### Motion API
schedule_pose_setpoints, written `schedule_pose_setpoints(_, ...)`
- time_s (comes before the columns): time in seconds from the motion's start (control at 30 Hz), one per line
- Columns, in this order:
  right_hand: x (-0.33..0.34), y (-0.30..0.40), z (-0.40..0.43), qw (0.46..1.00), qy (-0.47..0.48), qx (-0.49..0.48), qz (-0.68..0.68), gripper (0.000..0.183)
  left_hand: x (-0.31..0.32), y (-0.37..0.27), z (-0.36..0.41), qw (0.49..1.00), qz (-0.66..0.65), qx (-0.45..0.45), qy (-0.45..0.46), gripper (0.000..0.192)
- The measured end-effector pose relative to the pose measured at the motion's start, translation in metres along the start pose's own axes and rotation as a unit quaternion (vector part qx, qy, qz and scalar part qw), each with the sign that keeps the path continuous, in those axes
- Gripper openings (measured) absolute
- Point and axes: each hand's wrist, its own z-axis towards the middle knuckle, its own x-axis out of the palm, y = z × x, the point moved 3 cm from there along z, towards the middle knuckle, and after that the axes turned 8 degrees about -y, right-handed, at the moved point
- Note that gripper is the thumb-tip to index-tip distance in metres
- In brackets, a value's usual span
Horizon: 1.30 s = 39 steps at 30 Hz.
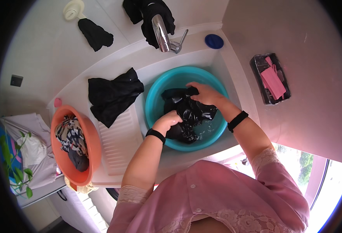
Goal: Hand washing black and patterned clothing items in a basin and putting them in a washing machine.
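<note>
A teal plastic basin (149, 116) stands in the sink with water in it. Wet black cloth (189, 109) lies partly under the water, glossy and bunched. My left hand (168, 120) grips its near left side, thumb towards the middle. At the far right side, my right hand (205, 93) holds a bunched bit of the same cloth between thumb and fingers. The cloth's lower folds are hidden under water. Left of the basin, a second black garment (115, 94) is spread at the top of the ribbed washboard (121, 142).
A chrome faucet (161, 35) rises behind the basin, black fabric (147, 14) hanging around it. An orange tub (96, 145) with patterned clothes stands left. A blue lid (214, 41) sits at the back corner. A black wall tray (271, 78) holds pink items.
</note>
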Motion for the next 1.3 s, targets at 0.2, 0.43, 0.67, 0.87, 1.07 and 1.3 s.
schedule_pose_setpoints(0.2, 0.006, 0.049, -0.041, 0.958, -0.130, -0.056, -0.248, 0.074, -0.027, 0.008, -0.007, 0.868, -0.439, -0.188, -0.138, 0.031)
schedule_pose_setpoints(0.43, 0.078, 0.056, -0.068, 0.965, 0.106, -0.024, -0.237, 0.112, -0.024, -0.010, -0.007, 0.832, -0.545, -0.086, -0.064, 0.028)
schedule_pose_setpoints(0.67, 0.118, 0.002, -0.033, 0.894, 0.212, 0.061, -0.390, 0.123, -0.034, 0.004, -0.012, 0.890, -0.405, -0.106, -0.183, 0.061)
schedule_pose_setpoints(0.87, 0.124, -0.046, -0.020, 0.860, 0.252, 0.137, -0.421, 0.066, -0.030, 0.008, -0.022, 0.933, -0.318, -0.096, -0.138, 0.070)
schedule_pose_setpoints(1.07, 0.073, -0.006, -0.037, 0.921, 0.163, 0.120, -0.331, 0.044, -0.036, 0.040, -0.019, 0.974, -0.169, -0.069, -0.136, 0.081)
schedule_pose_setpoints(1.3, -0.045, 0.101, -0.085, 0.989, -0.084, -0.064, -0.098, 0.040, -0.026, -0.034, -0.069, 0.953, 0.190, 0.173, -0.160, 0.101)
